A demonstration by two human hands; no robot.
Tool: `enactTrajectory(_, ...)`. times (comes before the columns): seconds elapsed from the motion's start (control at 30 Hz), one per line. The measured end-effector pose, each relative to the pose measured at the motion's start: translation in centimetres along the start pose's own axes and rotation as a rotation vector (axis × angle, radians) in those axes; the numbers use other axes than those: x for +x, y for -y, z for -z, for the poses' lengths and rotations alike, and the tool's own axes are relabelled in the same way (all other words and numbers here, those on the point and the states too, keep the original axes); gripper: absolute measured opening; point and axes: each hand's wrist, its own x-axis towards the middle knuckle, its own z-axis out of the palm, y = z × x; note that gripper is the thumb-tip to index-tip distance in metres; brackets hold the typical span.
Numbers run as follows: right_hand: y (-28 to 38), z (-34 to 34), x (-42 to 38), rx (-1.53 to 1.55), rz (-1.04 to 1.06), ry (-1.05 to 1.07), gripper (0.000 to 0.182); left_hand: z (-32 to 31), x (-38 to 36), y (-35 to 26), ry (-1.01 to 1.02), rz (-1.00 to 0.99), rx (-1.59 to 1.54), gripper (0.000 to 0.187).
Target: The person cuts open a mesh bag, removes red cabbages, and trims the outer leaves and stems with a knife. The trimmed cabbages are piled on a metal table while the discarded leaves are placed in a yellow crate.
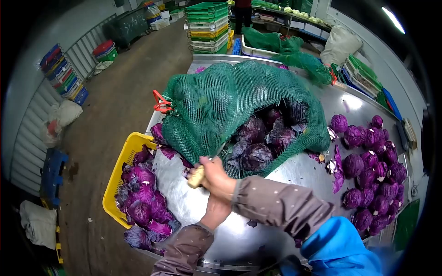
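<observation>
A green mesh sack (207, 106) lies on the metal table, with a wide opening in its near side. Dark red cabbages (257, 157) show through that opening. My right hand (215, 175) is closed around a knife (196, 176) with a pale yellowish handle, its blade against the mesh at the sack's near left edge. Just below and partly behind it is my left hand (216, 210), whose fingers are hidden by the right hand. Red ties (162, 102) close the sack's left end.
At the left table edge, a yellow crate (119, 181) holds purple leaves. Several trimmed cabbages (353, 165) lie on the right. Another green net (306, 64) and a white crate (258, 52) are behind. Stacked crates (208, 27) and a person (242, 16) stand farther back.
</observation>
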Motion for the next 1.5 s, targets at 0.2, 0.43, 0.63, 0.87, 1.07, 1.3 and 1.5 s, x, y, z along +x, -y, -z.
enactTrajectory(0.2, -5.1, -1.3, -1.4, -0.052, 0.104, -0.012, 0.022, 0.2, 0.3, 0.0, 0.523, 0.187, -0.001, 0.043)
enactTrajectory(0.43, 3.8, -2.7, 3.7, -0.819, -0.247, 0.377, 0.008, 2.9, 0.9, -1.9, 0.208, 0.163, -0.046, 0.031)
enactTrajectory(0.63, -4.3, -0.9, -3.2, -1.343, 0.221, 0.378, 0.030, -5.4, -2.4, 4.4, 0.119, 0.054, -0.038, 0.039)
enactTrajectory(0.87, 18.7, 9.8, -10.9, -2.450, 0.576, -0.067, 0.022, 1.6, 0.2, -1.3, -0.137, 0.108, -0.145, 0.012)
enactTrajectory(1.07, 30.1, 19.0, -11.8, -3.020, 0.658, -0.735, 0.007, 1.6, 0.3, -1.4, -0.092, 0.123, -0.072, 0.010)
enactTrajectory(1.3, 32.2, 22.4, -9.7, -2.824, 0.661, -0.708, 0.017, 1.4, 0.4, -1.2, -0.031, 0.119, -0.024, 0.011)
enactTrajectory(1.5, 35.4, 32.8, -19.7, -2.730, 0.572, -0.853, 0.027, 1.4, 1.2, -1.6, -0.062, 0.078, -0.006, 0.010)
